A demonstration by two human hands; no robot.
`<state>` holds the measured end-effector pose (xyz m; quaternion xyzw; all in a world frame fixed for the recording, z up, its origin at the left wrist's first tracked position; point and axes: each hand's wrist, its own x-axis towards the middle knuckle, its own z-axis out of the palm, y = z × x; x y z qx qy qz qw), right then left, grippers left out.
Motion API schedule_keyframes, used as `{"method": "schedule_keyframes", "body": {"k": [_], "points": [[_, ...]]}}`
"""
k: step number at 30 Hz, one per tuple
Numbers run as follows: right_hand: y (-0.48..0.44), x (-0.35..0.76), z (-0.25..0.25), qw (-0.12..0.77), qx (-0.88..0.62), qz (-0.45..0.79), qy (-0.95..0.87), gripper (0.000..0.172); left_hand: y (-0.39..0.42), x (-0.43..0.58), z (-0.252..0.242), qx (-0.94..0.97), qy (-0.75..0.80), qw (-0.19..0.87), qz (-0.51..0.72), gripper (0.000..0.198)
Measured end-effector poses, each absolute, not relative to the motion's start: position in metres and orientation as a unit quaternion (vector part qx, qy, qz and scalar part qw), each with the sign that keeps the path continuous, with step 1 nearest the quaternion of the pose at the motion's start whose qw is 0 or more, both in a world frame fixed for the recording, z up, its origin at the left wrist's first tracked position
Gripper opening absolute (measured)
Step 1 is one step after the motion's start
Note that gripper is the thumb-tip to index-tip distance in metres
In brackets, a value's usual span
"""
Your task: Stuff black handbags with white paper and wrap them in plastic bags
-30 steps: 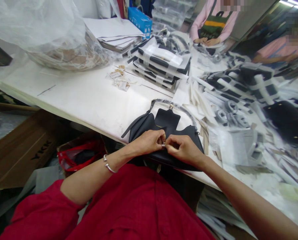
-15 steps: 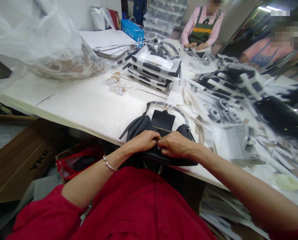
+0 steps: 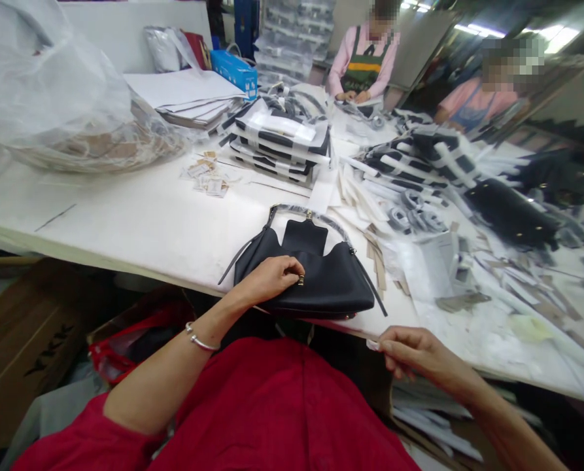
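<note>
A black leather handbag [image 3: 321, 281] lies at the near edge of the white table [image 3: 139, 216], its flap and strap pointing away from me. My left hand [image 3: 272, 278] rests on the bag's front, fingers curled around a small gold clasp. My right hand [image 3: 409, 353] hangs off the table's edge to the bag's right, fingers pinched on a small pale scrap.
Stacked black-and-white wrapped pieces [image 3: 279, 140] sit mid-table, small tags [image 3: 208, 176] to their left, a big plastic bag [image 3: 61, 104] at far left. Paper strips and black bags [image 3: 512, 212] clutter the right. Two other people [image 3: 365, 62] work at the far end. A red bag [image 3: 125, 343] lies below.
My right hand has left the bag's clasp and pulled back to the right, off the table edge, holding a small scrap. My left hand stays on the clasp.
</note>
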<state>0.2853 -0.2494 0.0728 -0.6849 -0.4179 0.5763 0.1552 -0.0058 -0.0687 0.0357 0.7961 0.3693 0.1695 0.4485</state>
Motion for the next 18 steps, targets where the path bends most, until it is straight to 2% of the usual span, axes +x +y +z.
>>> {"method": "schedule_keyframes", "body": {"k": [4,7,12,14,18], "points": [[-0.288,0.318,0.022,0.205,-0.807,0.403,-0.381,0.048,-0.070,-0.004,0.038,0.794,0.379,0.445,0.165,0.019],[-0.298,0.329,0.008,0.237,-0.841,0.299,-0.383,0.045,-0.070,-0.002,0.041,0.791,0.391,0.443,0.159,0.019],[-0.301,0.340,0.010,0.183,-0.888,0.129,-0.401,0.044,-0.069,0.000,0.045,0.779,0.404,0.454,0.156,0.022],[-0.305,0.352,0.019,0.188,-0.902,0.108,-0.373,0.042,-0.070,0.000,0.046,0.779,0.409,0.448,0.160,0.022],[-0.304,0.381,0.043,0.300,-0.912,0.129,-0.250,0.034,-0.072,0.000,0.044,0.781,0.400,0.447,0.176,0.017]]}}
